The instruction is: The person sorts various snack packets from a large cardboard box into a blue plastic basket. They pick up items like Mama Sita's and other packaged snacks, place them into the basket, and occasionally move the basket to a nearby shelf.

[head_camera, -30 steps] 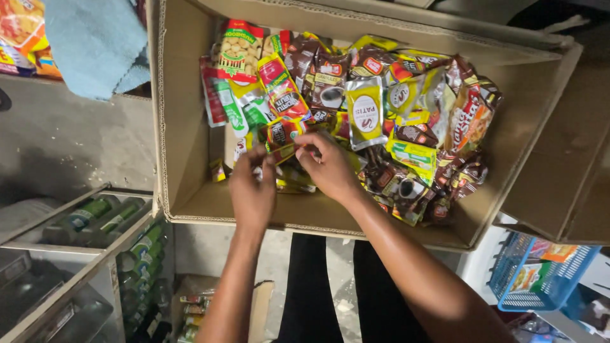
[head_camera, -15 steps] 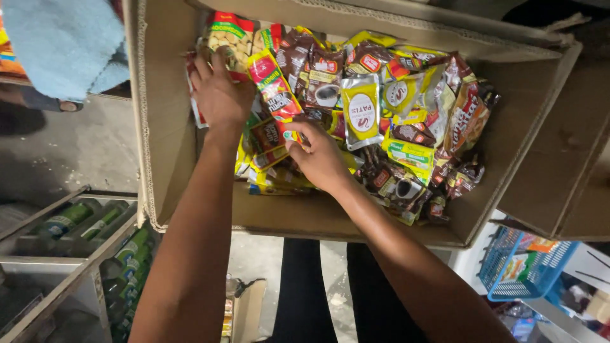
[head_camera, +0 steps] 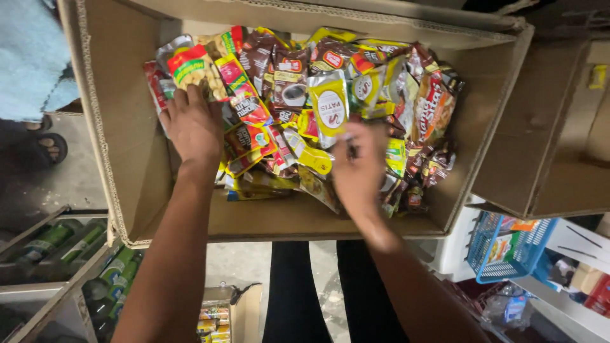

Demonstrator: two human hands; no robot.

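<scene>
An open cardboard box (head_camera: 95,127) holds a heap of small snack and coffee sachets in red, yellow, green and brown. My left hand (head_camera: 190,127) lies flat on the packets at the heap's left edge, its fingertips just below a bag of peanuts (head_camera: 190,67). My right hand (head_camera: 359,168) is over the middle of the heap, blurred, with fingers curled down among the sachets just below a white and yellow sachet (head_camera: 330,108). Whether it grips one is unclear. A strip of bare box floor (head_camera: 267,219) shows near me.
The box's right flap (head_camera: 553,146) hangs open. A blue plastic basket (head_camera: 508,244) with packets sits at lower right. Green bottles (head_camera: 121,273) lie in a rack at lower left. A light blue cloth (head_camera: 25,57) and a sandalled foot (head_camera: 44,146) are at left.
My left hand went from the front of the heap up to its left edge by the peanut bag. My right hand shifted right to the heap's middle. The view slid left.
</scene>
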